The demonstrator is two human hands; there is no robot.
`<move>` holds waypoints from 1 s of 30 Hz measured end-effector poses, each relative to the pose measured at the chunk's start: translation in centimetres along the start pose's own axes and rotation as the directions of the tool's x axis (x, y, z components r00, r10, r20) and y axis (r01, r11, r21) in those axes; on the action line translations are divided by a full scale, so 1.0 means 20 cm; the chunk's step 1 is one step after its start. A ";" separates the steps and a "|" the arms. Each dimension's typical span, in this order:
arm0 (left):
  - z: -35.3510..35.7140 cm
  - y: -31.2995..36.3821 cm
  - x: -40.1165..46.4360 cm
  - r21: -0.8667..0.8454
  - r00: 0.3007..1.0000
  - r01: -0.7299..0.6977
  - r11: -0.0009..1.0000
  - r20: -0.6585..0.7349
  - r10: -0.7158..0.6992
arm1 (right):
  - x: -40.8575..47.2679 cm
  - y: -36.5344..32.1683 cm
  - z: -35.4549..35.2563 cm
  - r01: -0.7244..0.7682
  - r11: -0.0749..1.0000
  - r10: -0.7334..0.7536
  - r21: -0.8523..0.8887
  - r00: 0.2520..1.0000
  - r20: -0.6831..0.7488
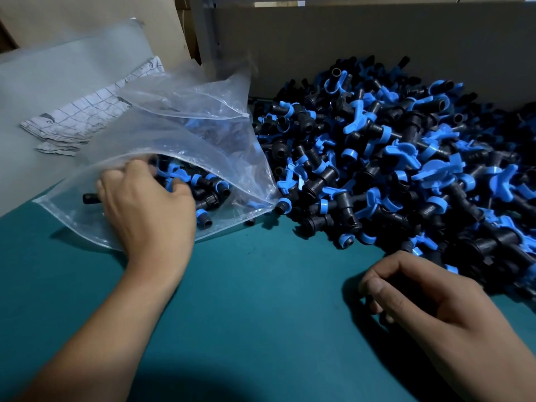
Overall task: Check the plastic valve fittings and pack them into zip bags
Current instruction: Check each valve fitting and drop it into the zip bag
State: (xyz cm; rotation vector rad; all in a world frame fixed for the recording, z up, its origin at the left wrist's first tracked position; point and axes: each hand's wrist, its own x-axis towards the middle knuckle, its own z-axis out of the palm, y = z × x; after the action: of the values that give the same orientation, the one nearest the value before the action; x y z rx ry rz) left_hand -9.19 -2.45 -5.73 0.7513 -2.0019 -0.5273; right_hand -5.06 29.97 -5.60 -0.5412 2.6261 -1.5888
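A large pile of black valve fittings with blue handles (406, 169) covers the right half of the teal table. A clear zip bag (203, 134) lies at the left with its mouth gaping, and several fittings are inside it. My left hand (148, 207) is at the bag's mouth with its fingers curled round fittings; a black fitting end (90, 198) sticks out past its little-finger side. My right hand (420, 297) rests on the table at the near edge of the pile. Its fingers are loosely curled, and nothing shows in them.
The teal table top (261, 285) lies bare between my hands. A stack of flat clear bags (58, 82) and a folded printed paper (87, 114) lie at the back left. A cardboard wall (377, 39) stands behind the pile.
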 end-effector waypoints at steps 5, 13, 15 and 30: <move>-0.03 0.12 -0.13 -0.376 0.927 -0.294 0.879 0.113 0.359 | 0.00 0.01 0.00 0.008 1.000 -0.008 -0.004 1.000 -0.003; 0.02 0.23 -0.33 -0.169 0.618 -0.639 0.750 0.468 0.632 | 0.00 0.01 0.00 0.019 1.000 -0.019 -0.010 1.000 0.010; 0.03 0.22 -0.34 -0.089 0.610 -0.691 0.717 0.461 0.645 | 0.00 0.01 0.00 0.018 1.000 -0.018 -0.008 1.000 0.014; 0.02 0.21 -0.31 -0.187 0.705 -0.471 0.862 0.507 0.495 | 0.00 0.03 0.00 0.048 0.999 -0.048 -0.021 0.999 0.025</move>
State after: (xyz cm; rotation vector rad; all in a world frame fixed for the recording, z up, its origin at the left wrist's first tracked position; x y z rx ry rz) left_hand -8.25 4.87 -6.98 -0.0029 -2.5841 -0.4932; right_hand -5.26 30.22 -6.03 -0.6256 2.6345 -1.5583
